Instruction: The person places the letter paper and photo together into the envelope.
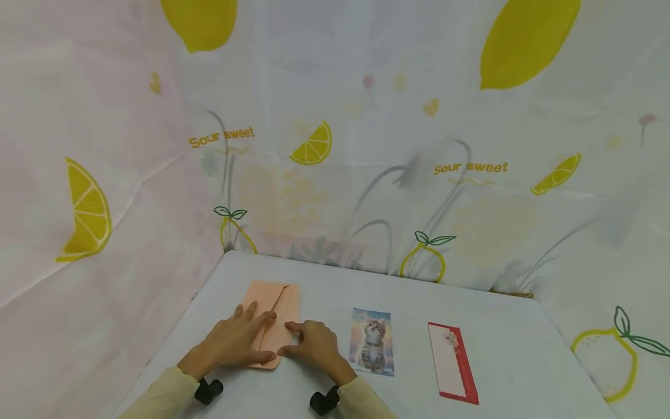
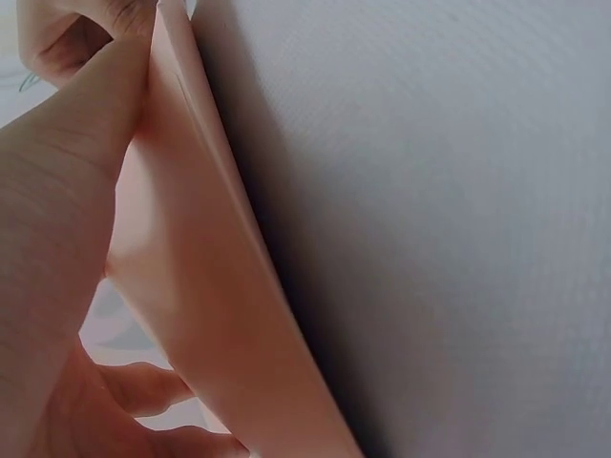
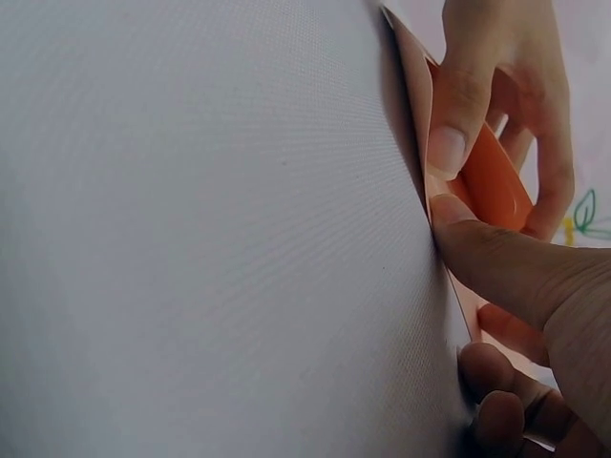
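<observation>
A peach paper envelope [image 1: 287, 308] lies on the white table with its flap side up. My left hand [image 1: 235, 338] rests across it, fingers spread and fairly straight, the thumb near the lower edge. At the lower right edge my right hand [image 1: 316, 344] holds the paper between thumb and bent index finger, its thumb tip close to the left thumb. In the right wrist view, a layer of the envelope [image 3: 496, 176] stands raised, showing an orange inner face. The left wrist view has the envelope's long edge [image 2: 210, 286] beside the left thumb. Whether anything lies inside is hidden.
Right of the hands lies a kitten picture card [image 1: 372, 343]. Farther right is a red and pale pink card [image 1: 450, 364] with a small flower decoration. Lemon-printed cloth [image 1: 345, 192] walls the back and sides. Each wrist carries a black device [image 1: 324, 401].
</observation>
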The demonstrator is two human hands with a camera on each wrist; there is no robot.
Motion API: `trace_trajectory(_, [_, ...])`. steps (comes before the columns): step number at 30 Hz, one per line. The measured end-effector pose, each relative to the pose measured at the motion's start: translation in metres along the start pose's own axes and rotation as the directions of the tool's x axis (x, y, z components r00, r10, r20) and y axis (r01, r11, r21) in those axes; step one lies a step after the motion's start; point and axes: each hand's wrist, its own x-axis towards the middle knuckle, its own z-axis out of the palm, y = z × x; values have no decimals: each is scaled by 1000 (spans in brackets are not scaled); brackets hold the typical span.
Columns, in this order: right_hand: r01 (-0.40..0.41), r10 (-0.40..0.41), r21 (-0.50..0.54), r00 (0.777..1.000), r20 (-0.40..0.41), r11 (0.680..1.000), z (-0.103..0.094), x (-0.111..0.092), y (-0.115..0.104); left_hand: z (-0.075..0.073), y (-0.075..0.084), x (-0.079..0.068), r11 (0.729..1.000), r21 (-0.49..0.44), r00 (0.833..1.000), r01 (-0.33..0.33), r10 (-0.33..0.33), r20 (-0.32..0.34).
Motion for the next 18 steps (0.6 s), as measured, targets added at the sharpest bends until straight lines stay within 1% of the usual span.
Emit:
trace_trajectory(9, [14, -14, 8, 1000, 2, 1000, -2, -1, -1, -1, 1, -3, 1000, -7, 1000, 18, -18, -7])
trace_trajectory(18, [11, -11, -3, 1000, 5, 1000, -2, -1, 0, 1, 0, -1, 999, 26, 999, 35, -34, -15])
